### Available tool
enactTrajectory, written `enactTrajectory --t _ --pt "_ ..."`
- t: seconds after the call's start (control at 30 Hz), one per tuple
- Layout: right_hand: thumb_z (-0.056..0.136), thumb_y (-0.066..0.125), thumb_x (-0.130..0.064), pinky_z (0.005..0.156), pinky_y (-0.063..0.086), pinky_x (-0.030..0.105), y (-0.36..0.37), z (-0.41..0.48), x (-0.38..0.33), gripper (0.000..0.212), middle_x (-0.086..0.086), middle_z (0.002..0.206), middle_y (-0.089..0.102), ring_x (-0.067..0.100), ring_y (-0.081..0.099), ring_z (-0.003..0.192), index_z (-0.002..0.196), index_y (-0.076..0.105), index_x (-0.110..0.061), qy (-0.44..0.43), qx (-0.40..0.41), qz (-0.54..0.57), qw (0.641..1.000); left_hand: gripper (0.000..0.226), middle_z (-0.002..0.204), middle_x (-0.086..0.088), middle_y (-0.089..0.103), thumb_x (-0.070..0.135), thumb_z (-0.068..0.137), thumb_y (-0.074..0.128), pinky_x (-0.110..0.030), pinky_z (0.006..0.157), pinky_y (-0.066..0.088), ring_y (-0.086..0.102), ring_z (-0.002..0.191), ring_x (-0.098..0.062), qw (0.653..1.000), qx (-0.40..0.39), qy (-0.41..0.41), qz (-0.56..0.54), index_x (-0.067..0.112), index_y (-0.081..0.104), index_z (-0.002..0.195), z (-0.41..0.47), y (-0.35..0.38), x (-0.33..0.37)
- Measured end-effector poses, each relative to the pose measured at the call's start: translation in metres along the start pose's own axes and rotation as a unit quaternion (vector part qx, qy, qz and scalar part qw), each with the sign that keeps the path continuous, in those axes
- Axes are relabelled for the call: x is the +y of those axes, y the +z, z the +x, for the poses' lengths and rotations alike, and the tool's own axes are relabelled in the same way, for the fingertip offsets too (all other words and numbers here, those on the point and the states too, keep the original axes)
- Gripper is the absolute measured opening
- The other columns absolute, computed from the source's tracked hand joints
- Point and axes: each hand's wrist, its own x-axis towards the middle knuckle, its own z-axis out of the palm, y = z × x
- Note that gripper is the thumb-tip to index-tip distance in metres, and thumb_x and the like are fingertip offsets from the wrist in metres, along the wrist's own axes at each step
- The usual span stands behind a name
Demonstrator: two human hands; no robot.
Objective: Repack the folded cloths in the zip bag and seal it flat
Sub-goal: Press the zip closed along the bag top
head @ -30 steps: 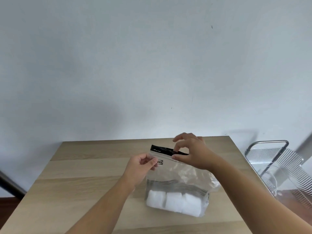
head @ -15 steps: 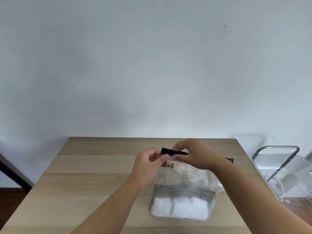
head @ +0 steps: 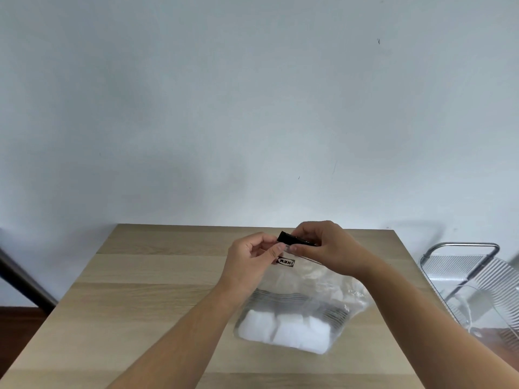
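Above the folded cloths (head: 283,331), both hands – left hand (head: 252,258), right hand (head: 327,248) – pinch the zip bag (head: 306,287) at its black seal strip (head: 292,239); film appears thin, slippery, limp – take hold at that strip.

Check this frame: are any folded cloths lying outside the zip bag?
No: the white folded cloths all sit inside the zip bag.

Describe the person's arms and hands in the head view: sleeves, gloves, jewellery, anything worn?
Both forearms are bare right up to the bottom edge of the frame, with no sleeve in sight. The left hand and right hand are ungloved. No watch, bracelet or ring shows on the visible sides of the wrists and fingers. Fingernails look short and plain. No markings or tape anywhere.
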Motion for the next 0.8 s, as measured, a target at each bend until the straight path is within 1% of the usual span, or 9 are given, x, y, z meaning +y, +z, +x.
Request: enactTrajectory --t 0.07,0.13,0.27,0.33,0.43,0.5,0.57,0.7,0.8 --pt "0.079 0.071 -0.031 0.060 0.037 0.033 0.0001 -0.0006 0.0007 0.011 0.004 0.066 0.063 0.013 0.047 0.061 0.079 0.069 -0.020 -0.001 0.004 -0.005 1.000 0.008 0.072 -0.006 0.069 0.009 0.079 0.071 -0.020 0.065 0.052 0.062 0.065 -0.008 1.000 -0.001 0.000 0.009 0.005 0.073 0.085 0.0000 0.0006 0.0006" --pt "0.080 0.071 -0.028 0.059 0.035 0.032 0.0007 -0.0004 0.0005 0.012 -0.002 0.062 0.061 0.012 0.045 0.057 0.074 0.069 -0.017 -0.001 0.008 -0.009 1.000 0.007 0.074 -0.011 0.071 0.012 0.079 0.072 -0.029 0.069 0.051 0.059 0.066 -0.012 1.000 0.004 -0.001 0.030 0.008 0.073 0.083 -0.0005 0.0011 0.0006" --pt "0.080 0.071 -0.024 0.060 0.035 0.032 0.0020 -0.0007 -0.0011 0.012 0.015 0.066 0.065 0.016 0.046 0.060 0.072 0.069 -0.016 0.001 0.011 -0.009 1.000 0.006 0.081 -0.017 0.073 0.016 0.078 0.073 -0.045 0.073 0.053 0.060 0.068 -0.020 0.999 0.016 -0.004 0.049 0.011 0.073 0.082 -0.0018 0.0012 0.0002" --pt "0.081 0.070 -0.024 0.059 0.036 0.028 0.0029 -0.0014 -0.0020 0.011 0.011 0.068 0.067 0.012 0.048 0.059 0.072 0.069 -0.019 -0.003 0.015 -0.018 1.000 0.005 0.081 -0.019 0.072 0.017 0.079 0.073 -0.049 0.074 0.054 0.062 0.070 -0.022 0.999 0.015 -0.005 0.052 0.012 0.073 0.081 -0.0032 0.0017 0.0006" --pt "0.083 0.067 -0.024 0.053 0.034 0.014 0.0058 -0.0021 -0.0047 0.010 -0.008 0.064 0.068 -0.002 0.045 0.052 0.073 0.069 -0.023 -0.014 0.023 -0.061 0.998 0.004 0.076 -0.016 0.072 0.015 0.079 0.072 -0.043 0.072 0.054 0.062 0.068 -0.017 0.998 0.018 -0.002 0.060 0.013 0.072 0.076 -0.0035 0.0027 0.0008" --pt "0.084 0.067 -0.024 0.048 0.033 0.010 0.0075 -0.0020 -0.0051 0.011 -0.015 0.060 0.065 -0.002 0.045 0.048 0.073 0.069 -0.024 -0.016 0.032 -0.068 0.997 0.007 0.070 -0.011 0.070 0.014 0.079 0.072 -0.038 0.068 0.052 0.060 0.065 -0.014 0.997 0.022 -0.005 0.068 0.014 0.072 0.073 -0.0027 0.0029 0.0009" --pt "0.083 0.068 -0.026 0.047 0.033 0.011 0.0075 -0.0020 -0.0029 0.010 -0.011 0.060 0.063 0.000 0.042 0.047 0.073 0.070 -0.023 -0.008 0.032 -0.061 0.998 0.007 0.069 -0.009 0.069 0.013 0.079 0.073 -0.035 0.068 0.052 0.060 0.065 -0.014 0.997 0.026 -0.010 0.066 0.014 0.072 0.072 -0.0027 0.0026 0.0006" --pt "0.077 0.074 -0.037 0.046 0.026 0.020 0.0054 -0.0032 0.0018 0.022 -0.010 0.049 0.044 0.008 0.034 0.048 0.064 0.066 -0.021 0.022 0.008 -0.053 0.998 0.004 0.075 -0.009 0.071 0.013 0.079 0.073 -0.031 0.072 0.053 0.063 0.068 -0.012 0.999 0.030 -0.028 0.026 0.009 0.072 0.080 -0.0044 0.0018 0.0014" --pt "0.076 0.075 -0.034 0.051 0.030 0.026 0.0059 -0.0028 0.0007 0.022 0.002 0.054 0.062 0.011 0.040 0.051 0.057 0.068 -0.025 0.030 0.011 -0.039 0.999 0.010 0.081 -0.005 0.071 0.013 0.080 0.071 -0.020 0.069 0.053 0.064 0.067 -0.006 0.999 -0.007 -0.037 0.009 0.010 0.071 0.089 -0.0056 0.0030 0.0026"
